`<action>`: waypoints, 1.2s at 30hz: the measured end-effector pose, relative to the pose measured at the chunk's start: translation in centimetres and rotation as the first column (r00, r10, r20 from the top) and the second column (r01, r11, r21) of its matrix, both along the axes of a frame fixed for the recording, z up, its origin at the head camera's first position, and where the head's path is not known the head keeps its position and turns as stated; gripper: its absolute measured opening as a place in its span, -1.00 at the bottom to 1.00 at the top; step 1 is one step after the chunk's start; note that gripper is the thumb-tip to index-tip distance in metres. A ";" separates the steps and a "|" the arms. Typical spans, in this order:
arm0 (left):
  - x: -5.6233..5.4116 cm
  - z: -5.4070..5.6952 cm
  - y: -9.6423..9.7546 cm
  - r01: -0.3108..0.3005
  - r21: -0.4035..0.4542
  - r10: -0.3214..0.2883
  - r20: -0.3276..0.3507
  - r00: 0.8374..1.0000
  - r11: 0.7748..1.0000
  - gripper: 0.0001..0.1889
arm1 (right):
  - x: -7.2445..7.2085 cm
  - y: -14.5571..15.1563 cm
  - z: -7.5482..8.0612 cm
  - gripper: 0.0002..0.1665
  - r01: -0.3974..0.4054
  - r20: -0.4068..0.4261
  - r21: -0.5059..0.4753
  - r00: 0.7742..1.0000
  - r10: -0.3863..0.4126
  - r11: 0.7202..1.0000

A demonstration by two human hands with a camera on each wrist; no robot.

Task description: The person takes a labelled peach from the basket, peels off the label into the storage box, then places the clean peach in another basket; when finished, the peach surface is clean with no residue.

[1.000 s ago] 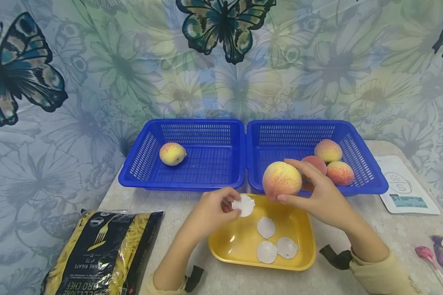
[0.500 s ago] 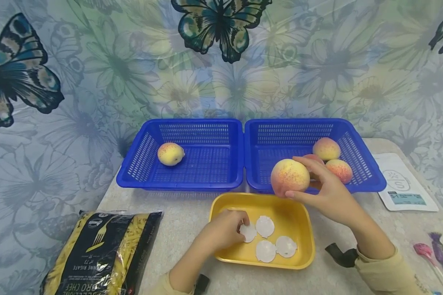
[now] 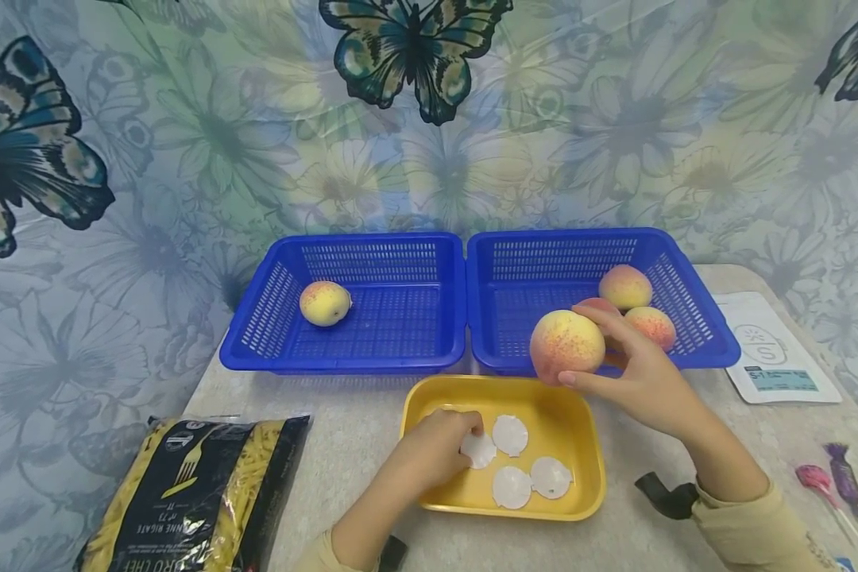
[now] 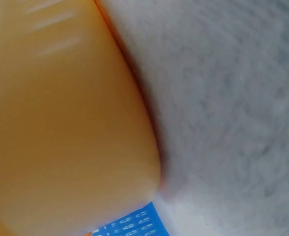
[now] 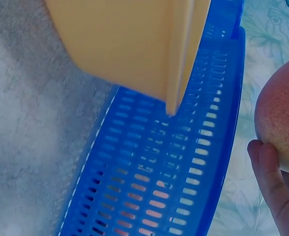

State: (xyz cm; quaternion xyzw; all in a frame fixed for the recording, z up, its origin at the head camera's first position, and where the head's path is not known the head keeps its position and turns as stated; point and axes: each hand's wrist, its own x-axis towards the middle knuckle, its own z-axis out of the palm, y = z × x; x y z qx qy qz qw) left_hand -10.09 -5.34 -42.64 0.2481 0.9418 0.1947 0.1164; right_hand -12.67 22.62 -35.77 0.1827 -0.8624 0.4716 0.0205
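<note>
In the head view my right hand (image 3: 639, 373) grips a yellow-and-red peach (image 3: 566, 347) between fingers and thumb, above the front edge of the right blue basket (image 3: 522, 294). The same peach (image 5: 284, 118) appears at the right edge of the right wrist view. My left hand (image 3: 439, 449) is down inside the yellow tray (image 3: 586, 453), fingers and thumb curled at the edge of a white round disc (image 3: 479, 450), pinching it. Several similar white discs with small tabs lie in the tray, such as one disc (image 3: 511, 435) nearby. The left wrist view shows only the tray's outer wall (image 4: 70, 128).
The left blue basket (image 3: 379, 361) holds one peach (image 3: 325, 303). More peaches (image 3: 625, 287) sit in the right basket. A pasta bag (image 3: 196, 492) lies at left. On the right are a white pouch (image 3: 779, 349), a pink lollipop (image 3: 815, 478) and a purple wrapped candy (image 3: 844, 481).
My left hand has lowered the white disc from the tray's back edge down among the other discs. My right hand has shifted slightly right, still gripping the peach.
</note>
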 end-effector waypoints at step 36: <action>-5.7 5.1 0.7 -0.236 0.166 0.264 -0.169 0.950 0.957 -0.25 | -10.7 1.6 -0.6 0.10 0.252 0.155 0.085 0.952 -0.262 0.964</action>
